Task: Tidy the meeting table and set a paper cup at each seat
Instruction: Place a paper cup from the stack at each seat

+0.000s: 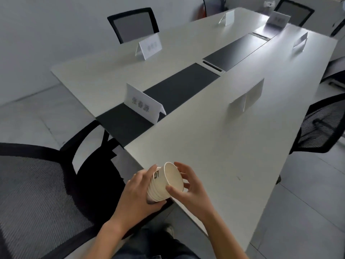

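Observation:
A stack of several nested white paper cups (164,182) lies on its side in my hands, mouth facing right, over the near corner of the long white meeting table (214,146). My left hand (138,191) wraps the stack's base end. The fingers of my right hand (188,186) pinch the rim of the outermost cup. No cup stands on the table.
White folded name cards stand at the seats: one near the table's end (143,103), one on the right side (248,96), others farther back (149,46). A dark strip (179,85) runs down the table's middle. Black mesh chairs stand at left (37,193), right (321,126) and far side (134,25).

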### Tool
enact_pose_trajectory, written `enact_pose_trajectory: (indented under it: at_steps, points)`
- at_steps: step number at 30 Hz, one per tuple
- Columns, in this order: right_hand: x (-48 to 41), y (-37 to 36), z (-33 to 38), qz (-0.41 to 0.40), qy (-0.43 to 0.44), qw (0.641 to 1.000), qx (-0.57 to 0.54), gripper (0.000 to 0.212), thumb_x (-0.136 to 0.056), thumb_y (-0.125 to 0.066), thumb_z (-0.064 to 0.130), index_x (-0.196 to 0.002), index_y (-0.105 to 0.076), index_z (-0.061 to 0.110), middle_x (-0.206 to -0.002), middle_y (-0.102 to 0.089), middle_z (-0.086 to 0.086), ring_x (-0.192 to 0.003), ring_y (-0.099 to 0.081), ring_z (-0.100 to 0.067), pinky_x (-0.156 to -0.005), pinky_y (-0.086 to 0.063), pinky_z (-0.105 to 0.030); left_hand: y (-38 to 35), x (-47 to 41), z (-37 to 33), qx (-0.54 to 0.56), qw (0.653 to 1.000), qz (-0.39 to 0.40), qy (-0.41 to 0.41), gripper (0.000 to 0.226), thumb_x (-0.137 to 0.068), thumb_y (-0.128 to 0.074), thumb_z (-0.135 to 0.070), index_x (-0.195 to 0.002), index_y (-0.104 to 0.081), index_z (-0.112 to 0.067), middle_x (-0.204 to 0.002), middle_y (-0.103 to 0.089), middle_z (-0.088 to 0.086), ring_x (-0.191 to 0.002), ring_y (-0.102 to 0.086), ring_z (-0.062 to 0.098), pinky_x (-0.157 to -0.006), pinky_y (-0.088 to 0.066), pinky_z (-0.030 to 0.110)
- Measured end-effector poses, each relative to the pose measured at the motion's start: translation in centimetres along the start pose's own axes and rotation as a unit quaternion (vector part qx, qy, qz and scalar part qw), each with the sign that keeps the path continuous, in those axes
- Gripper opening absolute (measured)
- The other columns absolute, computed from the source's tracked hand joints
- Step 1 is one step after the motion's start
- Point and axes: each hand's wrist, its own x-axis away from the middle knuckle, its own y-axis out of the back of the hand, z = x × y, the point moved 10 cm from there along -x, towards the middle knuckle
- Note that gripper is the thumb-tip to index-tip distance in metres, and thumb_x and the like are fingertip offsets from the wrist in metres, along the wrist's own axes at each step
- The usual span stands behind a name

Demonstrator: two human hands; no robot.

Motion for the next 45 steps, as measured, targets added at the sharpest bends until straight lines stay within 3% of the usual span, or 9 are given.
enact_pose_trajectory:
  at_steps: [8, 11, 13, 17, 23, 28, 34, 40, 45]
  points:
    - [-4.7, 0.4, 2.0, 0.014, 0.000, 0.999, -0.052, 0.047, -0.064, -0.067, 0.035, -0.105, -0.046, 0.044, -0.110, -0.053, 0.013, -0.101, -0.055, -0.009, -0.069, -0.049, -0.011, 3.2, -0.2, 5.6, 0.016, 0.994, -0.026, 0.104, 0.091, -0.054, -0.058, -0.061, -0.133, -0.021, -0.035, -0.119, -0.047, -0.001, -0.106, -0.049, 0.015, -0.092, -0.045, 0.035]
    - [-7.8, 1.4, 2.4, -0.005, 0.010, 0.999, -0.044, 0.046, -0.068, -0.071, 0.025, -0.103, -0.047, 0.044, -0.111, -0.053, 0.012, -0.101, -0.053, -0.014, -0.068, -0.049, -0.011, 5.5, -0.1, 7.2, 0.028, 0.989, -0.073, 0.122, 0.099, -0.057, -0.077, -0.047, -0.138, -0.028, -0.021, -0.114, -0.042, -0.005, -0.106, -0.045, 0.013, -0.091, -0.044, 0.033]
    - [-10.2, 2.0, 2.2, -0.025, 0.020, 0.999, 0.004, 0.050, -0.070, -0.073, 0.017, -0.108, -0.048, 0.039, -0.118, -0.051, 0.004, -0.108, -0.049, -0.018, -0.079, -0.047, -0.016, 6.6, 0.0, 8.1, 0.044, 0.984, -0.094, 0.144, 0.099, -0.058, -0.083, -0.034, -0.139, -0.029, -0.015, -0.115, -0.040, -0.005, -0.108, -0.042, 0.012, -0.094, -0.043, 0.032]
    - [-14.6, 2.5, 1.4, -0.053, 0.018, 0.985, 0.163, 0.061, -0.070, -0.070, 0.000, -0.124, -0.045, 0.017, -0.129, -0.040, -0.010, -0.117, -0.041, -0.023, -0.089, -0.036, -0.023, 8.0, 0.3, 9.4, 0.065, 0.977, -0.114, 0.168, 0.102, -0.049, -0.063, -0.060, -0.136, -0.032, -0.016, -0.113, -0.041, -0.005, -0.106, -0.042, 0.009, -0.091, -0.038, 0.024]
    - [-18.4, 0.9, -0.5, -0.044, -0.002, 0.960, 0.276, 0.066, -0.073, -0.070, 0.008, -0.131, -0.039, 0.016, -0.139, -0.032, -0.013, -0.128, -0.031, -0.030, -0.104, -0.035, -0.040, 9.4, 0.9, 11.8, 0.096, 0.965, -0.152, 0.192, 0.098, -0.050, -0.073, -0.052, -0.134, -0.034, -0.018, -0.115, -0.044, -0.005, -0.105, -0.044, 0.009, -0.091, -0.041, 0.026]
    - [-20.2, 0.3, -1.4, -0.067, -0.015, 0.958, 0.279, 0.066, -0.075, -0.071, 0.017, -0.132, -0.038, 0.014, -0.139, -0.034, -0.014, -0.127, -0.033, -0.031, -0.102, -0.036, -0.041, 10.7, 1.6, 13.4, 0.095, 0.954, -0.192, 0.207, 0.089, -0.060, -0.083, -0.018, -0.135, -0.035, -0.016, -0.114, -0.044, -0.001, -0.105, -0.046, 0.014, -0.090, -0.044, 0.030]
    - [-20.7, -0.3, -2.8, -0.063, -0.032, 0.954, 0.291, 0.067, -0.075, -0.071, 0.022, -0.133, -0.037, 0.014, -0.139, -0.033, -0.015, -0.127, -0.033, -0.031, -0.102, -0.036, -0.040, 11.2, 0.9, 13.7, 0.093, 0.956, -0.181, 0.212, 0.102, -0.046, -0.061, -0.061, -0.134, -0.035, -0.017, -0.112, -0.044, -0.004, -0.102, -0.046, 0.011, -0.085, -0.041, 0.026]
    - [-19.5, 0.2, -2.4, -0.082, -0.038, 0.947, 0.308, 0.085, -0.071, -0.075, 0.032, -0.139, -0.027, 0.019, -0.148, -0.020, -0.016, -0.134, -0.025, -0.034, -0.109, -0.031, -0.047, 10.8, -0.8, 13.3, 0.078, 0.967, -0.166, 0.177, 0.093, -0.056, -0.082, -0.038, -0.134, -0.035, -0.015, -0.115, -0.042, -0.005, -0.105, -0.043, 0.010, -0.090, -0.044, 0.030]
    - [-14.6, 0.7, 1.2, -0.179, 0.037, 0.944, 0.273, 0.063, -0.078, -0.069, 0.028, -0.131, -0.041, 0.010, -0.144, -0.029, -0.018, -0.133, -0.028, -0.032, -0.108, -0.027, -0.040, 9.2, -2.3, 12.7, 0.062, 0.979, -0.131, 0.144, 0.094, -0.057, -0.081, -0.039, -0.135, -0.034, -0.014, -0.116, -0.046, -0.001, -0.108, -0.045, 0.015, -0.091, -0.043, 0.029]
